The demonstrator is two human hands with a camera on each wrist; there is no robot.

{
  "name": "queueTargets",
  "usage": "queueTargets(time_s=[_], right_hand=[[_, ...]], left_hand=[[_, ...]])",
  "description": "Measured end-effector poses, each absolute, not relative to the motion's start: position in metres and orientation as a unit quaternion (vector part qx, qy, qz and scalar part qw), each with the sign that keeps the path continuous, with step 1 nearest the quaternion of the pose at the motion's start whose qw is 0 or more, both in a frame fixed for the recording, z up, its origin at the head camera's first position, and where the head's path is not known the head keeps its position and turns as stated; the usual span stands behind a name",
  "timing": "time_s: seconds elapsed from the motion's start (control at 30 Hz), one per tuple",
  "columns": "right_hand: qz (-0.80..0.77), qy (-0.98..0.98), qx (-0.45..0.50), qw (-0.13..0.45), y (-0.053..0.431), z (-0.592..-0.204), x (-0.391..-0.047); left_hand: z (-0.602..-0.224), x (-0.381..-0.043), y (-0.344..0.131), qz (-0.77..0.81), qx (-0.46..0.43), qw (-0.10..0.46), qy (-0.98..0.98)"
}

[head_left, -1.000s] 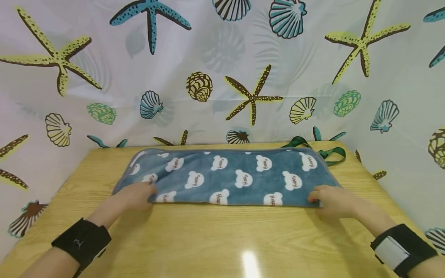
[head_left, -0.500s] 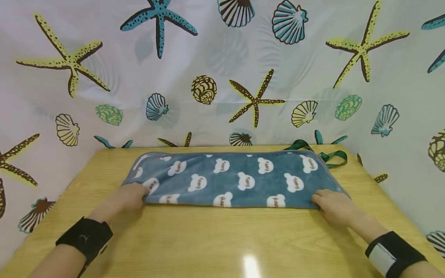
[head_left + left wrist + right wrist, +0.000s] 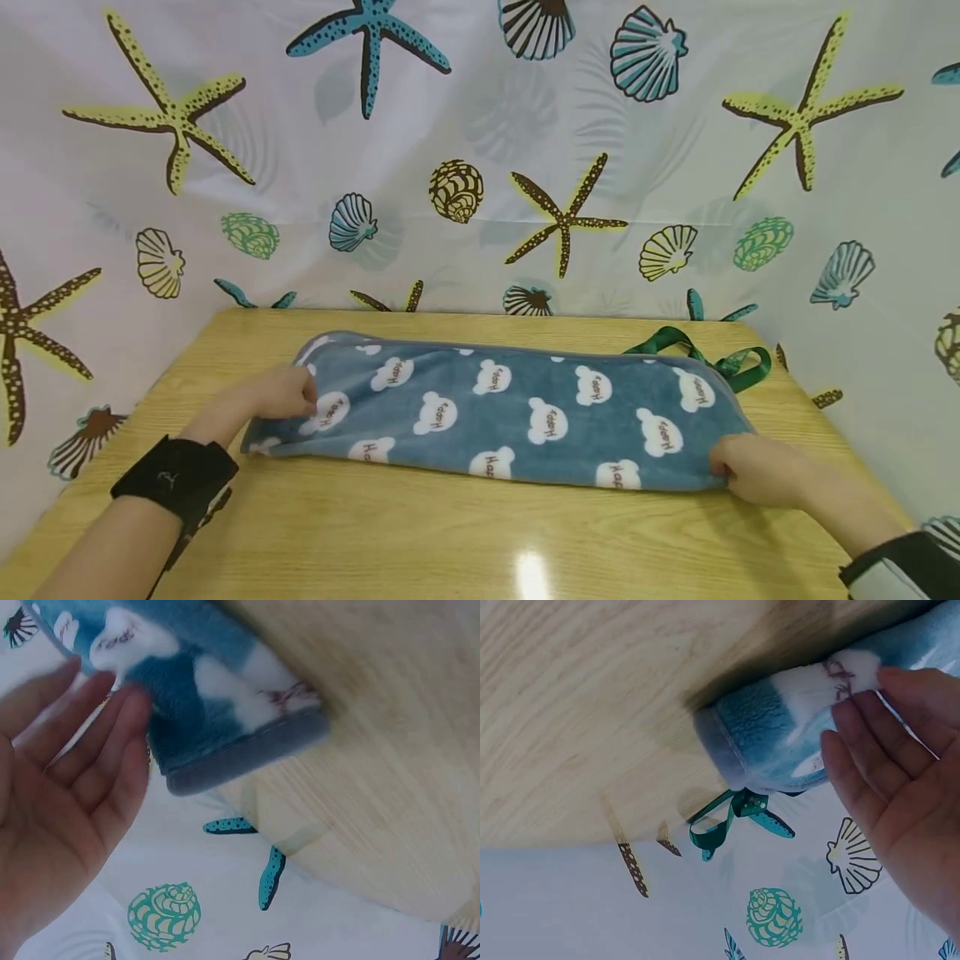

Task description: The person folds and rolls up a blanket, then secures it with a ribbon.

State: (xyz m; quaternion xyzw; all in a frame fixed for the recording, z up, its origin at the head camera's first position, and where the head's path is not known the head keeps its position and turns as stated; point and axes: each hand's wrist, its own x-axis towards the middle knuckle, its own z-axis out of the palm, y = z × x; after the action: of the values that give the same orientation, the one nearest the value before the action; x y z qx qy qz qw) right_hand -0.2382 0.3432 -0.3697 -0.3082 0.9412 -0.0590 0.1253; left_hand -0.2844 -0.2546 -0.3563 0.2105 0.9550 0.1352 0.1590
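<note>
A folded blue fleece blanket [image 3: 465, 417] with white bear heads lettered "Happy" lies crosswise on the table, its right end nearer to me. At the left end, my left hand [image 3: 287, 392] is over the fleece, the near corner showing past it. In the left wrist view, the left fingers [image 3: 112, 720] are loosely extended beside the grey-trimmed end and pinch nothing. My right hand [image 3: 761, 471] is at the near right corner, thumb and forefinger pinching the edge. In the right wrist view, the right fingertips [image 3: 847, 716] overlap a white bear patch.
The wooden table [image 3: 360, 533] runs back to a white curtain [image 3: 480, 275] printed with starfish and shells, which also stands at both sides. A looped green ribbon [image 3: 738, 367] lies behind the blanket's right end.
The blanket's right end has come toward me with my right hand. My left hand has moved from the near edge to farther over the blanket, baring the left near corner. The view has shifted slightly.
</note>
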Motion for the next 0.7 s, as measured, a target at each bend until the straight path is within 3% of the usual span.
queueTargets(time_s=[0.13,0.23,0.53,0.7], right_hand=[[-0.074,0.945,-0.281,0.151,0.34,-0.377,-0.238],[-0.073,0.945,-0.285,0.141,0.34,-0.38,-0.238],[-0.054,0.949,-0.295,0.094,0.345,-0.389,-0.238],[-0.064,0.952,-0.288,0.085,0.35,-0.389,-0.237]], left_hand=[[-0.357,-0.309,-0.258,0.125,0.153,0.06,0.978],[-0.365,-0.324,-0.259,0.107,0.101,0.032,0.989],[-0.398,-0.343,-0.247,0.058,0.088,0.102,0.989],[-0.398,-0.351,-0.244,0.039,0.083,0.075,0.993]])
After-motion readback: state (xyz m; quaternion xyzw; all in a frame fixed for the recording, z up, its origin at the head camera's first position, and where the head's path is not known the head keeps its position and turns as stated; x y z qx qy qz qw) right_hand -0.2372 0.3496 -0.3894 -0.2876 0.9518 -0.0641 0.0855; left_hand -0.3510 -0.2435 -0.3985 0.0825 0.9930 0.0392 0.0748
